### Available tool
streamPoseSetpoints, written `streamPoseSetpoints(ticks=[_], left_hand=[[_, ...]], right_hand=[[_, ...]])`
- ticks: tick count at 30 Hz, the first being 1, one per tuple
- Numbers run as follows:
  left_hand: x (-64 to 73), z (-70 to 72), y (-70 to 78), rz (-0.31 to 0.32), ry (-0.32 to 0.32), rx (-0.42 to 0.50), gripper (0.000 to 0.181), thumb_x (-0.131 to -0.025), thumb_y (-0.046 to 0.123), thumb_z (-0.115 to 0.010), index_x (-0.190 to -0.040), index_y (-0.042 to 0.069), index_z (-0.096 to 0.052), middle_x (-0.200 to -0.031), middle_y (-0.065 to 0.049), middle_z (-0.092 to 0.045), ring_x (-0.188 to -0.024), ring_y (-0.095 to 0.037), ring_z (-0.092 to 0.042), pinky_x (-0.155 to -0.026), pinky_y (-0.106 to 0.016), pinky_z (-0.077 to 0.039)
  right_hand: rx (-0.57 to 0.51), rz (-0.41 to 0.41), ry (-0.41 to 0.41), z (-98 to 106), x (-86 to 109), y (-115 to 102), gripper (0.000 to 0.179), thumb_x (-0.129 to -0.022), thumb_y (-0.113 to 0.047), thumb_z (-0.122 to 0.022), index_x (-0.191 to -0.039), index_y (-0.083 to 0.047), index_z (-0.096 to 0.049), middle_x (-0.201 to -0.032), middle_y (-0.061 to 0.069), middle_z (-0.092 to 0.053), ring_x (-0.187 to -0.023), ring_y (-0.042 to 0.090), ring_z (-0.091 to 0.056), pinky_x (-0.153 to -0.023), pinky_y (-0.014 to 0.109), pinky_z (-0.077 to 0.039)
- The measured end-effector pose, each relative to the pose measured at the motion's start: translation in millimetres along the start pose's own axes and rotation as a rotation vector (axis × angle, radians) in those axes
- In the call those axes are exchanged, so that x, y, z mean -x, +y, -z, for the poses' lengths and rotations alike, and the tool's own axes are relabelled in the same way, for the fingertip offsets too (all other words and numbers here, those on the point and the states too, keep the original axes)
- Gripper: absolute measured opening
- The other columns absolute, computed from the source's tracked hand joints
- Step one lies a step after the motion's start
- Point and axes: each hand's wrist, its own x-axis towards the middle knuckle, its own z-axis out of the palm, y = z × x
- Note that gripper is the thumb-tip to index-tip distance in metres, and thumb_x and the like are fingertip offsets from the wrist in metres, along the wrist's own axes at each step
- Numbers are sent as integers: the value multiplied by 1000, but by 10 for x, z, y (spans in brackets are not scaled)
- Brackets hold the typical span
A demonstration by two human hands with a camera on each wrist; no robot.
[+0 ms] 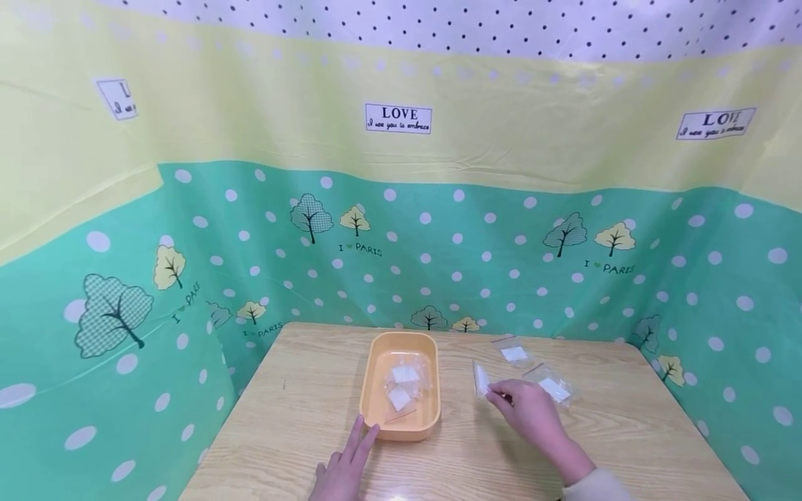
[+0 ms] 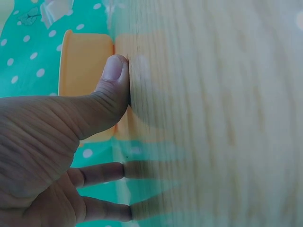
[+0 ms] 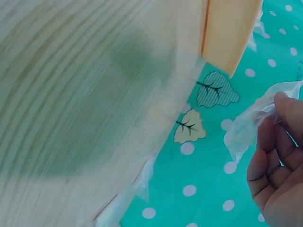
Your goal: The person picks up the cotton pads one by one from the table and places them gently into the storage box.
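Note:
My right hand (image 1: 531, 412) pinches a small clear zip bag (image 1: 480, 379) between thumb and fingers, above the table and right of the tray. In the right wrist view the bag (image 3: 253, 118) hangs crumpled from the fingertips. The orange tray (image 1: 402, 433) holds a few clear bags (image 1: 401, 386) with white contents. My left hand (image 1: 343, 470) has its fingers extended at the tray's near left corner; in the left wrist view the thumb and fingertips touch the tabletop. Two more bags lie on the table, one at the back (image 1: 514, 353) and one beyond the right hand (image 1: 554, 390).
The wooden table (image 1: 282, 417) has rounded back corners. A green and yellow patterned curtain (image 1: 401, 257) with trees and dots hangs around its back and both sides.

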Motion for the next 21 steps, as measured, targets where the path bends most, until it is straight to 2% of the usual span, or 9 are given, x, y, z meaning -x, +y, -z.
streamPoseSetpoints(ticks=[8, 13, 16, 21], left_hand=[[-4, 8, 15, 4, -2, 19, 131, -67, 66, -91, -169, 19, -24, -177, -24, -16, -108, -51, -66, -84, -99, -38], [-16, 7, 21, 2, 0, 30, 127, -69, 42, -97, -170, 24, -23, -177, -23, -16, -107, -53, -66, -84, -99, -38], [-18, 10, 26, 1, 1, 33, 126, -69, 33, -98, -170, 24, -23, -177, -23, -16, -107, -52, -66, -84, -98, -38], [-15, 11, 31, 18, 1, 28, 130, -67, 54, -96, -170, 22, -22, -177, -24, -15, -108, -52, -66, -84, -98, -39]], right_hand=[[-8, 20, 17, -50, -31, -89, 10, -89, -21, -87, -99, -18, -85, -94, -1, -84, -75, 7, -73, -66, 23, -61], [-3, 24, 7, -33, -58, -132, 11, -90, -22, -87, -100, -20, -85, -93, -3, -84, -74, 4, -70, -66, 20, -59], [0, 31, 5, -24, -94, -166, 11, -91, -23, -86, -101, -21, -85, -95, -4, -84, -75, 4, -71, -67, 21, -60], [-12, 63, 15, -14, -167, -254, 10, -91, -23, -86, -101, -20, -85, -97, -2, -84, -78, 8, -73, -70, 25, -63]])
